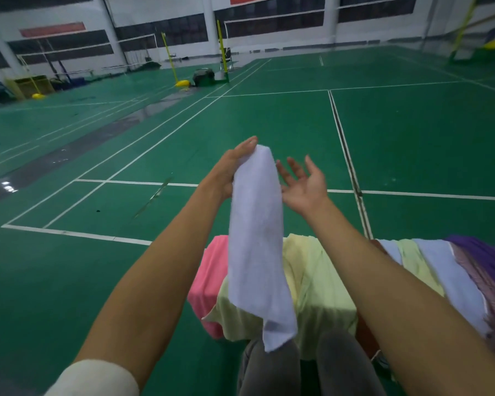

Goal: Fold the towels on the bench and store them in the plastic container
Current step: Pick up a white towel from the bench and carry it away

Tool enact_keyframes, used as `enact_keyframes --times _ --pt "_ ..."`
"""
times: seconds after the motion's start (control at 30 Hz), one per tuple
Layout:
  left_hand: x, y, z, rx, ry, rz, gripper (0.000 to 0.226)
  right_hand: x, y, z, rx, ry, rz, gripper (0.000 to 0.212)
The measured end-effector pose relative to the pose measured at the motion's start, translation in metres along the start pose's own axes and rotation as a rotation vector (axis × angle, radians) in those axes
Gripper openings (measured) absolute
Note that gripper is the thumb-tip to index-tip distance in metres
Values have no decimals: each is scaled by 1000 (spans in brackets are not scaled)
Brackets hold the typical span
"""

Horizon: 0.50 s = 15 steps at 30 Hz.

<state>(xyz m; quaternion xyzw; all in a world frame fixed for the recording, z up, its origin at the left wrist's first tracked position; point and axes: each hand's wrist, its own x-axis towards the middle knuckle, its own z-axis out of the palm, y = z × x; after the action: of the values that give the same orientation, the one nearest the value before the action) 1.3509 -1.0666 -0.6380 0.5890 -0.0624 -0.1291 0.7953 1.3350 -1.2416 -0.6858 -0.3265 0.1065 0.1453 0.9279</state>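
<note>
Head: white towel [256, 238] hangs vertical, left hand [229, 172] apparently holding.

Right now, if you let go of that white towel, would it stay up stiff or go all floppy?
Probably floppy: the white towel droops straight down from the left hand, its bottom corner curling. It seems light, since that hand alone holds it up while the right hand is open. Likely not slippery; it looks fuzzy.

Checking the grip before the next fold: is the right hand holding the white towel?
No, the right hand is open beside the white towel, which hangs from the left hand.
</note>
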Motion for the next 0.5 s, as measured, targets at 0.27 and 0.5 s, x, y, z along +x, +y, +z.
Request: enact_keyframes --times 0.27,0.5 --pt "9 -4 12 85 140 100 50 55 30 -43 -785 122 456 32" --pt "8 26 25 -71 26 145 58 28 45 -32 -738 -84 545 68"
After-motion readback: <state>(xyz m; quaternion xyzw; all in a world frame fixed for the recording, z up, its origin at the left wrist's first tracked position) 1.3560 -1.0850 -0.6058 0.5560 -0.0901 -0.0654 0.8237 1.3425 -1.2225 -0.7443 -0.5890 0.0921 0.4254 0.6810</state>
